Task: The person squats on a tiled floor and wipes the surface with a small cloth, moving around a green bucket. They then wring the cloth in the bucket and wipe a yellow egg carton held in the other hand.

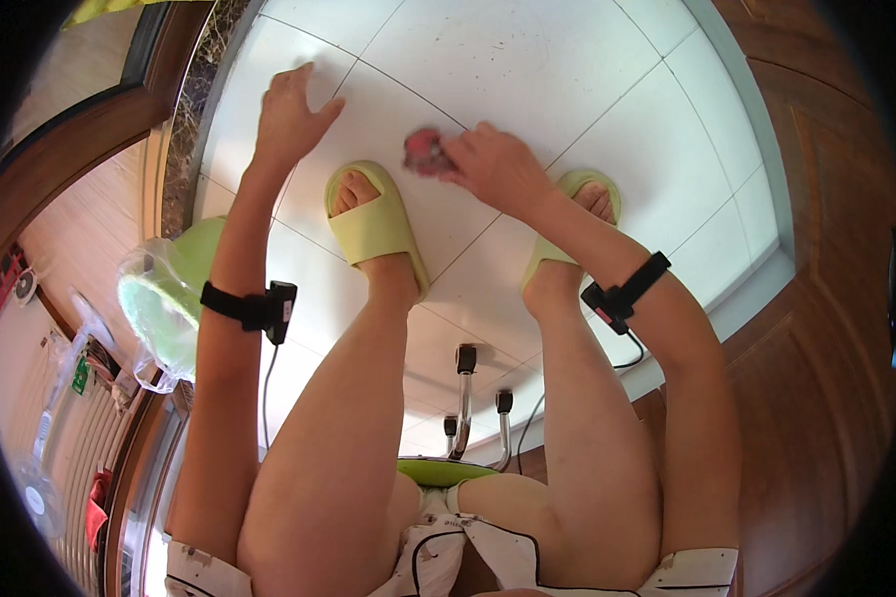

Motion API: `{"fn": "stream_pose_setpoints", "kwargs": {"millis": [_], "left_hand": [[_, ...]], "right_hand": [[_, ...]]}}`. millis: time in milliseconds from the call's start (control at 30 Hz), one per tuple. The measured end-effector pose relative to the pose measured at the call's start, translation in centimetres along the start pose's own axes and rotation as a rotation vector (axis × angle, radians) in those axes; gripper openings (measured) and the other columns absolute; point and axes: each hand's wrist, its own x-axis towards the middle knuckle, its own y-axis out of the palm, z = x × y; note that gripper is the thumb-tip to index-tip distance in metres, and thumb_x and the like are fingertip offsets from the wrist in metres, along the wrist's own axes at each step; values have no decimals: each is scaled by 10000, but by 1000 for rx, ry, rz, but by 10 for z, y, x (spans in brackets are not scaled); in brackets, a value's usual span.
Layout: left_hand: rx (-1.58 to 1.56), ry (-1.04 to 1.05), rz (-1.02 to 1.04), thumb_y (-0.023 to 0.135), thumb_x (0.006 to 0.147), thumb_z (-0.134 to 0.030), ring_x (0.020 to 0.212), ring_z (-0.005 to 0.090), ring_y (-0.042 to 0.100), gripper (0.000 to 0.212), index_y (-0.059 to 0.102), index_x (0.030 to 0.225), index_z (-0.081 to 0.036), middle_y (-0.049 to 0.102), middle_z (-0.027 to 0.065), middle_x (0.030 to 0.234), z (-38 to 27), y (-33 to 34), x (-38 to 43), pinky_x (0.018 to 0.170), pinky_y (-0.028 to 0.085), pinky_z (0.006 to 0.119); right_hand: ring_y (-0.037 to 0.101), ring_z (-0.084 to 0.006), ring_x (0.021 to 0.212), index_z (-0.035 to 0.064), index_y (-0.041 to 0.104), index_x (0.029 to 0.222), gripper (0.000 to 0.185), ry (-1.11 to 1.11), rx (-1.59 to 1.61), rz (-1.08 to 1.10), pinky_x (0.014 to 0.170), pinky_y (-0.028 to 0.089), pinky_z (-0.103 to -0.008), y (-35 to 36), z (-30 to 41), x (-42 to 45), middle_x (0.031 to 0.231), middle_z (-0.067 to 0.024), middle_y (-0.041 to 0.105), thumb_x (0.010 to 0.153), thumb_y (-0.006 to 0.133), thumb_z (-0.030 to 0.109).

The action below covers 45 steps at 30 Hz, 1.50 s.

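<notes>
My right hand [496,166] grips a small red and dark object [424,151], blurred, above the white tiles between the two slippers. What exactly it is, I cannot tell. Up at the left, my left hand [291,112] holds nothing, its thumb spread away from the fingers, low over the floor or touching it. Below and between the hands lies the white tiled floor [478,67], with small dark specks scattered near the top. A black strap with a small cabled box is on each forearm.
Green slippers [377,224] are on the feet. At the left stands a green bin [160,313] with a clear plastic liner. Metal stool legs [464,403] show under the green seat [444,472]. A brown wooden door or panel [806,358] is at the right, a dark stone threshold [194,104] at the left.
</notes>
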Motion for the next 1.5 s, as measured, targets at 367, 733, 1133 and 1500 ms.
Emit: {"fn": "stream_pose_setpoints", "kwargs": {"millis": [367,733,1133,1500], "left_hand": [[292,-144,17,1004,481,-389,1312,652,449,1325,334,1581,-76,307,461,1503,10,19,44,1051,491,588],[303,-106,-38,997,431,-322,1213,688,513,1334,349,1562,-39,330,501,1464,26,30,49,955,564,562],[287,-141,-11,974,451,-298,1193,635,541,1282,366,1548,-33,386,473,1428,15,20,46,963,557,537],[340,-154,30,937,463,-331,1219,544,602,1288,335,1552,2,481,468,1361,10,18,47,1069,485,532]], "right_hand": [[655,-293,984,115,640,990,216,257,-165,-411,728,565,-486,-50,-97,90,1030,-84,640,903,700,303],[664,-337,920,138,573,1127,298,46,-17,-119,765,583,-462,50,-17,95,1033,-107,610,898,717,263],[658,-324,946,142,602,1142,277,2,57,-83,768,587,-446,42,18,83,1032,-90,611,925,686,292],[653,-357,946,110,606,1146,268,312,-14,-228,794,554,-465,-19,-56,93,1062,-121,642,946,684,271]]}}
